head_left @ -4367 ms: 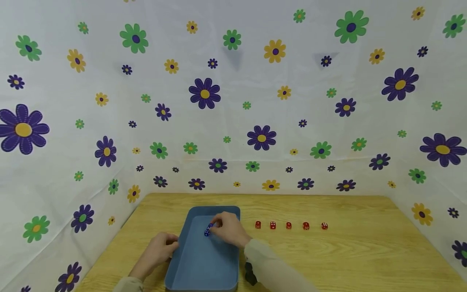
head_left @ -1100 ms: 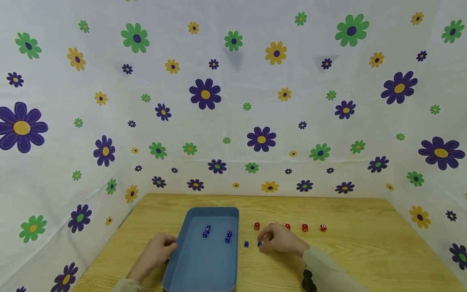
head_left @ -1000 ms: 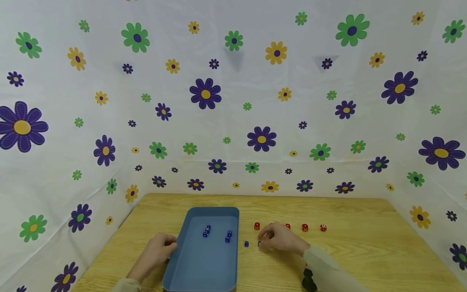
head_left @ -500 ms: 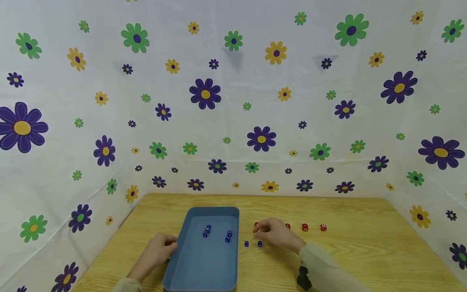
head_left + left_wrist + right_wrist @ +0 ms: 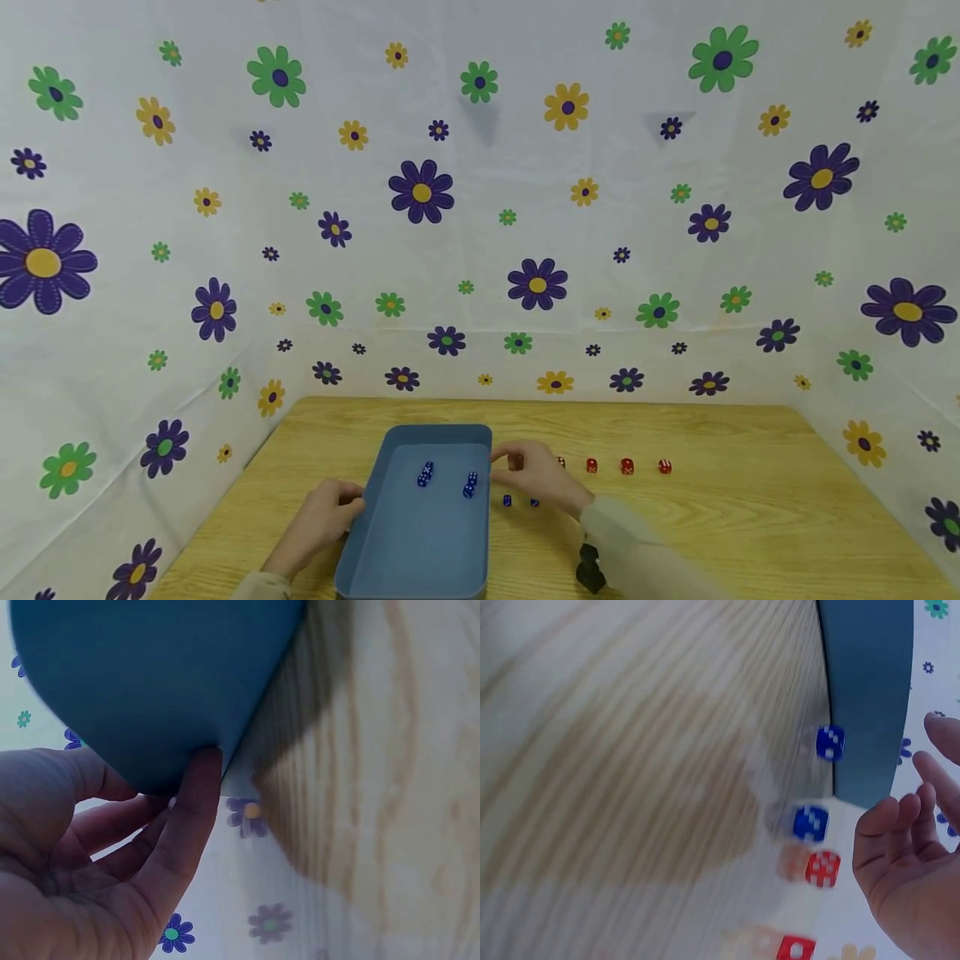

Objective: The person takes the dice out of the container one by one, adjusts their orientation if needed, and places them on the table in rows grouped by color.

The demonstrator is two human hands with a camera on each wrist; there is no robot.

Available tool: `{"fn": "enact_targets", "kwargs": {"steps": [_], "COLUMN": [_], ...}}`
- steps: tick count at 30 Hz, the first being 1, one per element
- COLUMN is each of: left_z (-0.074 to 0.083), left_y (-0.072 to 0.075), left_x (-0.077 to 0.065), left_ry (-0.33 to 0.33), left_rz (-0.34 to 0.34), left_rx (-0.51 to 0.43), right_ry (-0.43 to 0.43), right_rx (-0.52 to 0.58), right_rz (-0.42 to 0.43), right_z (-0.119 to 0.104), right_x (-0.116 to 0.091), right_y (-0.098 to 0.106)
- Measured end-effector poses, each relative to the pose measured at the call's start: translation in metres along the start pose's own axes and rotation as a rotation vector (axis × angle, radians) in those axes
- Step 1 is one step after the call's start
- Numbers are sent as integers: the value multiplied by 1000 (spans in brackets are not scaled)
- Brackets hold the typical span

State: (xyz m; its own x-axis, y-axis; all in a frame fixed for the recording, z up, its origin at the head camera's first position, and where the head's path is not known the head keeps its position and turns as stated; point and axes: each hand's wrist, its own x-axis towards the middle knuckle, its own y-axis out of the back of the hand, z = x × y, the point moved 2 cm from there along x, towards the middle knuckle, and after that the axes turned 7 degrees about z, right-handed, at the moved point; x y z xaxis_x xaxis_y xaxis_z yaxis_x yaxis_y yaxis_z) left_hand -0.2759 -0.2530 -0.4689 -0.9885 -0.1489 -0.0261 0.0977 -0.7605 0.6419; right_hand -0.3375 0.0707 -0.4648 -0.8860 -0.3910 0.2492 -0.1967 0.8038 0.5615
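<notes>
The left wall of the blue tray is gripped by the left hand, its thumb and fingers clamped on the edge from opposite sides. The right hand is held at the far part of the tray's right rim, with thumb and forefinger apart; whether the rim is touched cannot be told.

In the far half of the tray, blue dice are gathered in a left cluster and a right cluster, the latter near the right wall. Two more, a nearer blue die just beside the tray's right wall and a farther blue die, are set on the wooden counter.

A row of red dice is spread out to the tray's right; its tray-side end is partly covered by the right hand. Beyond the tray, a white cloth printed with flowers is hung. A pale sleeve is worn on the right arm.
</notes>
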Motion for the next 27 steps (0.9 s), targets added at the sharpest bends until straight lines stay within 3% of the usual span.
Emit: {"fn": "enact_targets", "kwargs": {"steps": [3,7,15,27], "left_z": [-1,0,-1,0], "left_y": [0,-1,0,0], "left_x": [0,0,-1,-1], "left_ry": [4,-6,-7,3], "left_rz": [5,21,25,17], "left_rx": [2,-3,-2,-4], "right_ry": [12,-38,-82,-154], "right_rx": [-29,-41,-49,-89], "right_rz": [8,4,-75,-41], "right_z": [-1,-1,-1,-1], "right_x": [6,12,20,23], "right_y": [-9,-17,-29,-39]}}
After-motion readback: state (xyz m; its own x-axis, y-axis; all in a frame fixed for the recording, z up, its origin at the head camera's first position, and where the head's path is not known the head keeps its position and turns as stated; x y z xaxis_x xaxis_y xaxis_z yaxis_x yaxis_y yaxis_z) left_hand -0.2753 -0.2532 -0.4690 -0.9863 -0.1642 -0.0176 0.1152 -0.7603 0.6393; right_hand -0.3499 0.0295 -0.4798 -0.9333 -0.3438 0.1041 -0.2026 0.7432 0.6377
